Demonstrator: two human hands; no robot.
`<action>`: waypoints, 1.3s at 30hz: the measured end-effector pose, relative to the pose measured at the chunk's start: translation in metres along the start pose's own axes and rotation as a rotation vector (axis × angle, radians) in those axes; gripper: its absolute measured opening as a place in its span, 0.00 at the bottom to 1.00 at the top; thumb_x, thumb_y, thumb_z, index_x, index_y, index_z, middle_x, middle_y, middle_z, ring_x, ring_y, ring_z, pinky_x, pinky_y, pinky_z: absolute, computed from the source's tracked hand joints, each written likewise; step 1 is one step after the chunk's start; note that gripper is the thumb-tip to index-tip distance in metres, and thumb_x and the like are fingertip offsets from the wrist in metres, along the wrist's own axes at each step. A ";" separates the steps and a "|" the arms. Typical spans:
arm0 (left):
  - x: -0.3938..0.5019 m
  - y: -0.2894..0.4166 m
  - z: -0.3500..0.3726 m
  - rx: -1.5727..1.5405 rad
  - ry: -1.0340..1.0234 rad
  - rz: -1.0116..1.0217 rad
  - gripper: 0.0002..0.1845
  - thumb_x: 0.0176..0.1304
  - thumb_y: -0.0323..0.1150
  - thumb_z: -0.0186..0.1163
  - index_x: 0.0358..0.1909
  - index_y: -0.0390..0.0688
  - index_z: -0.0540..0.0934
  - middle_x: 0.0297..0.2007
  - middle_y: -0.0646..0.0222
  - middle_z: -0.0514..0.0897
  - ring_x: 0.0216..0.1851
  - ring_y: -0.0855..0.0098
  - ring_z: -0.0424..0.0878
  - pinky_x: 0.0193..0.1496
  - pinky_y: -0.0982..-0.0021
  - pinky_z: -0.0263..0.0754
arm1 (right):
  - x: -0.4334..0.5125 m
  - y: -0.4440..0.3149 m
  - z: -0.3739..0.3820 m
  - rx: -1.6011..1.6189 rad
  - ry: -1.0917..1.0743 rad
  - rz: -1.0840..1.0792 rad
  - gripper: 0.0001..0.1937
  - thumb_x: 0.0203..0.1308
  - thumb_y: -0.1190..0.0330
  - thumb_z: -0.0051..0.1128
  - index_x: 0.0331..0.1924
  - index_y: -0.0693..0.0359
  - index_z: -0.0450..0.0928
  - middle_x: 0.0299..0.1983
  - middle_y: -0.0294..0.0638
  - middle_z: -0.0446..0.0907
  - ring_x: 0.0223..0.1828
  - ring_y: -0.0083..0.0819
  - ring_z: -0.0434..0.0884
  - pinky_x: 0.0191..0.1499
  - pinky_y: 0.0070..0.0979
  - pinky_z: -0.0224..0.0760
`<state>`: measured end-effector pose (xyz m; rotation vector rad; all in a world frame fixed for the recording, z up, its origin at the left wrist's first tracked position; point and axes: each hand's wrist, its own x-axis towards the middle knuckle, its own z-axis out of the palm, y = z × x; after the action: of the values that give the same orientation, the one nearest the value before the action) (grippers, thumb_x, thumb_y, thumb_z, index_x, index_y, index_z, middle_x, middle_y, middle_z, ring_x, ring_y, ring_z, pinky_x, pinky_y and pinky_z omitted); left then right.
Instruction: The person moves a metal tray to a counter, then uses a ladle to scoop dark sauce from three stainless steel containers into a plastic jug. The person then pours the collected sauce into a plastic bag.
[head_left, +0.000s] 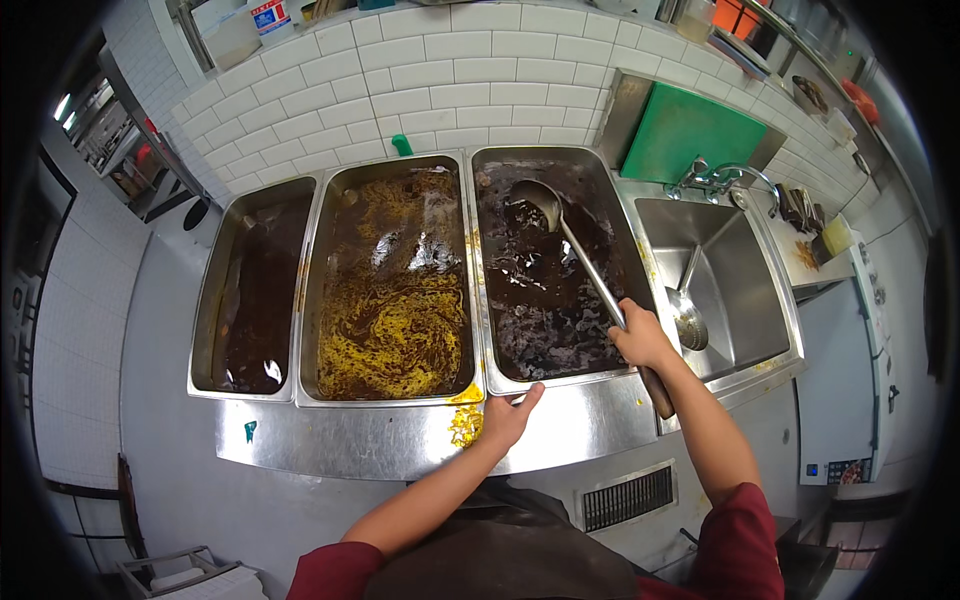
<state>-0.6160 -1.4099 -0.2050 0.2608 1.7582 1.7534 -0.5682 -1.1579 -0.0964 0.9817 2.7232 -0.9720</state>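
My right hand (641, 335) grips the long handle of a metal ladle (551, 201), whose bowl lies tilted in the dark liquid of the right steel pan (517, 388). With its thumb raised, my left hand (511, 414) rests at that pan's front rim; whether its hidden fingers grip the rim I cannot tell. Beside it stands a middle steel pan (390, 403) of brown liquid with a yellow oily layer swirled over its front half. A narrower steel pan (240, 394) at the left holds dark brown liquid.
Right of the pans is a steel sink (742, 300) with a perforated skimmer (686, 319) and a faucet (712, 180). A green cutting board (690, 135) leans against the tiled wall. Yellow spills (466, 426) and a green scrap (250, 430) lie on the steel counter (337, 442).
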 end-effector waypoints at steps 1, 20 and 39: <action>0.001 0.002 -0.003 0.079 -0.013 -0.028 0.26 0.63 0.44 0.70 0.54 0.33 0.80 0.48 0.59 0.87 0.49 0.68 0.84 0.55 0.69 0.75 | 0.000 -0.004 -0.003 0.025 -0.007 0.040 0.23 0.57 0.70 0.57 0.56 0.73 0.70 0.29 0.61 0.83 0.22 0.46 0.85 0.29 0.40 0.79; 0.011 0.000 -0.018 0.481 -0.273 -0.203 0.40 0.51 0.62 0.71 0.54 0.38 0.84 0.44 0.55 0.88 0.44 0.70 0.85 0.53 0.72 0.75 | -0.126 0.024 -0.040 1.054 -0.534 0.520 0.12 0.58 0.77 0.49 0.47 0.64 0.67 0.20 0.33 0.65 0.10 0.18 0.60 0.11 0.20 0.52; 0.012 -0.002 -0.023 0.565 -0.274 -0.168 0.44 0.45 0.66 0.72 0.52 0.35 0.84 0.43 0.56 0.89 0.44 0.65 0.87 0.53 0.68 0.77 | -0.062 -0.012 0.035 0.640 -0.294 0.155 0.10 0.60 0.75 0.49 0.46 0.65 0.69 0.22 0.36 0.72 0.13 0.23 0.69 0.15 0.25 0.64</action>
<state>-0.6375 -1.4225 -0.2124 0.5422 1.9653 1.0199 -0.5304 -1.2194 -0.1000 0.9980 2.0882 -1.8381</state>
